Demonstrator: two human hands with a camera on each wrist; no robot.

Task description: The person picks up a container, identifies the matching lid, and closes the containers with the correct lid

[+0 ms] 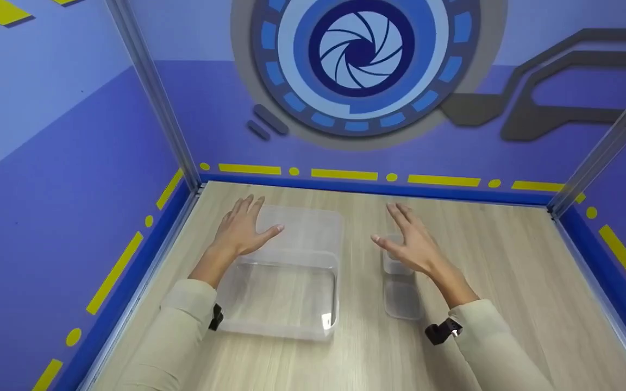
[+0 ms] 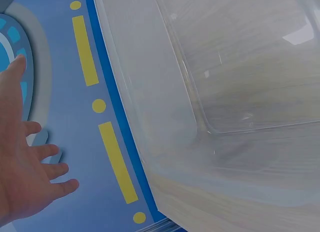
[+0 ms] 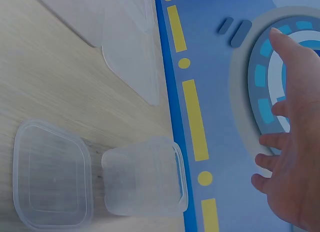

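My left hand [image 1: 242, 231] hovers over the far left of a large clear plastic container [image 1: 280, 332], its fingers spread and holding nothing. Behind that container lies a flat translucent lid [image 1: 313, 228], partly covered by the hand in the head view. To the right, my right hand [image 1: 413, 241] is held above a small clear container [image 1: 398, 266], fingers extended and thumb apart. The hand hides part of this small container; the right wrist view shows it whole [image 3: 142, 179]. A small square lid [image 1: 402, 300] lies flat on the near side of it.
The wooden tabletop [image 1: 508, 260] is bounded by a blue printed wall [image 1: 204, 119] at the back and panels at both sides. Metal posts [image 1: 155, 98] stand at the back corners. A strip of bare wood runs between the large and small containers.
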